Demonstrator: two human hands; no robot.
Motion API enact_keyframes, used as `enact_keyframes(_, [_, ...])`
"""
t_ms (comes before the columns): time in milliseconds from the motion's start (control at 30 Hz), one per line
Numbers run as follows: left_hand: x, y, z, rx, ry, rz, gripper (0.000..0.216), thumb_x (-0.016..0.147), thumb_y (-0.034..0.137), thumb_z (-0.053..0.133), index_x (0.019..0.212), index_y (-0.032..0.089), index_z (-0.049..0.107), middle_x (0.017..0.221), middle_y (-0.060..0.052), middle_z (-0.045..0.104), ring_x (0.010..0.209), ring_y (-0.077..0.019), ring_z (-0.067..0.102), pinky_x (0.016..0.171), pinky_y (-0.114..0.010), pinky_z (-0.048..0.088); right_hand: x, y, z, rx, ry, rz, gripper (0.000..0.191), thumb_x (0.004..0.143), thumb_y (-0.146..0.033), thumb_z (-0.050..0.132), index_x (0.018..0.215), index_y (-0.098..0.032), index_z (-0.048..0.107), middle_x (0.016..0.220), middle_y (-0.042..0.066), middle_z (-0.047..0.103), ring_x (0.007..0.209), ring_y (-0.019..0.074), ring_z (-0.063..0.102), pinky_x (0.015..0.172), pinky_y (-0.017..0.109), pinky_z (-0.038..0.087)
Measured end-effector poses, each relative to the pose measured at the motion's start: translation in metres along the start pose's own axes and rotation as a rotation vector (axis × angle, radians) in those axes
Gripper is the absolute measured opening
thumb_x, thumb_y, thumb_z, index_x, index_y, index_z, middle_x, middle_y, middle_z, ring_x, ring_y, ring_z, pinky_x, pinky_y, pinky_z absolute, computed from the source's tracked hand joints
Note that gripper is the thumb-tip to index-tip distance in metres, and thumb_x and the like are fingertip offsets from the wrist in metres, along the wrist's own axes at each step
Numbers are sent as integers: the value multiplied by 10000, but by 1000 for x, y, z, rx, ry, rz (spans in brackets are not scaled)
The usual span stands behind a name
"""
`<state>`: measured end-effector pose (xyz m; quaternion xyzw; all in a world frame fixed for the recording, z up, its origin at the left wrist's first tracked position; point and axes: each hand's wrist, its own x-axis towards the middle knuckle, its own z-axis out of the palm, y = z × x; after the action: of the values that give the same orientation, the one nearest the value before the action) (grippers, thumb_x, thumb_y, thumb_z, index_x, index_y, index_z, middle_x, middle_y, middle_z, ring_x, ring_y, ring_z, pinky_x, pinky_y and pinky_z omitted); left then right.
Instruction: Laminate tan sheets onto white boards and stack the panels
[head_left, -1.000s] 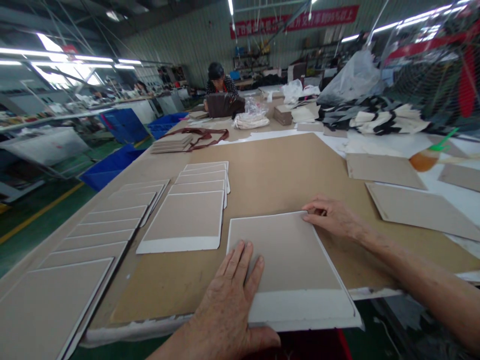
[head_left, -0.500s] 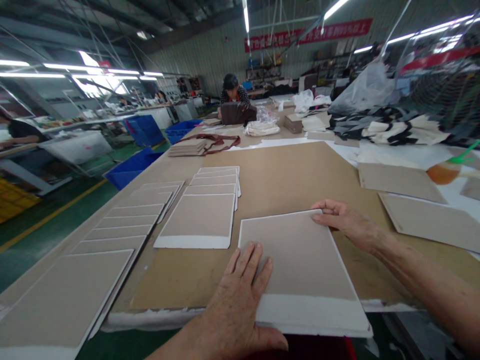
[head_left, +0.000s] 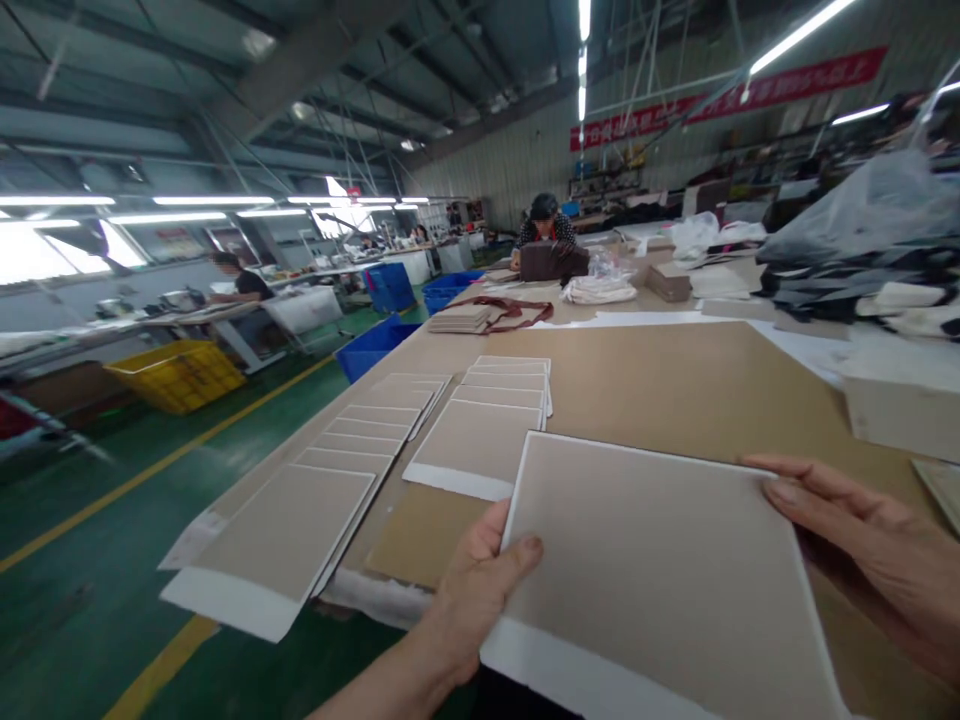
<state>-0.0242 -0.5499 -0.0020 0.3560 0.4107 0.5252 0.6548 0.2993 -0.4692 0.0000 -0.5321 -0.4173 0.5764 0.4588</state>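
A grey board with a white paper border (head_left: 660, 560) is lifted off the long table (head_left: 675, 370), tilted toward me. My left hand (head_left: 476, 585) grips its left edge, thumb on top and fingers underneath. My right hand (head_left: 862, 545) supports its right edge with fingers stretched along it. Just beyond the held board lies a row of overlapping finished boards (head_left: 487, 425). A second overlapping row (head_left: 330, 480) runs along the table's left edge, with its nearest board hanging over the corner.
A person works at the far end of the table (head_left: 546, 225) beside a stack of boards (head_left: 459, 320) and maroon straps. Blue bins (head_left: 375, 345) and a yellow crate (head_left: 176, 375) stand on the green floor at left. Bags and fabric piles (head_left: 862, 260) crowd the right.
Both hands have lifted the board off the table and moved it leftward. The left hand went from lying flat on it to gripping its left edge. My view swung left and upward.
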Motion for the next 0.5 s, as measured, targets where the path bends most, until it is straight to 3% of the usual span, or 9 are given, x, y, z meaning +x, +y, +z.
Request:
enact_keyframes(67, [9,22,-29,119,100,66,579,792,324,778,1313,187,564,1050,-110,761,820,-260,741,721,-329,570,6,25,-6,-15,4,-27,628,599,-615,859,1123,-302,711,1000,81,726,803,228,650,588,212,564])
enact_keyframes(167, [31,64,-88,279,237,163,679,743,322,814,1351,200,536,1035,-87,766,773,-240,734,717,-330,574,13,64,-14,5,20,23,576,603,-597,858,1071,-283,736,943,80,723,739,206,622,539,196,540])
enact_keyframes(300, [60,98,-152,347,307,92,732,663,278,852,1316,131,555,934,-95,776,722,-232,719,676,-313,563,14,90,-15,34,35,41,532,630,-560,861,1040,-254,715,838,64,700,601,168,558,454,203,493])
enact_keyframes(400, [72,96,-174,398,317,-10,678,630,273,866,1227,81,609,836,-103,772,682,-247,707,636,-322,554,12,89,-12,-52,52,-3,569,640,-628,825,1036,-238,700,866,87,708,678,200,608,505,228,528])
enact_keyframes(500, [79,87,-181,438,324,-77,636,639,294,858,1194,92,622,812,-89,767,678,-249,706,629,-334,554,12,86,-12,-136,49,-22,615,630,-682,791,1028,-222,695,873,98,712,683,212,620,522,253,537])
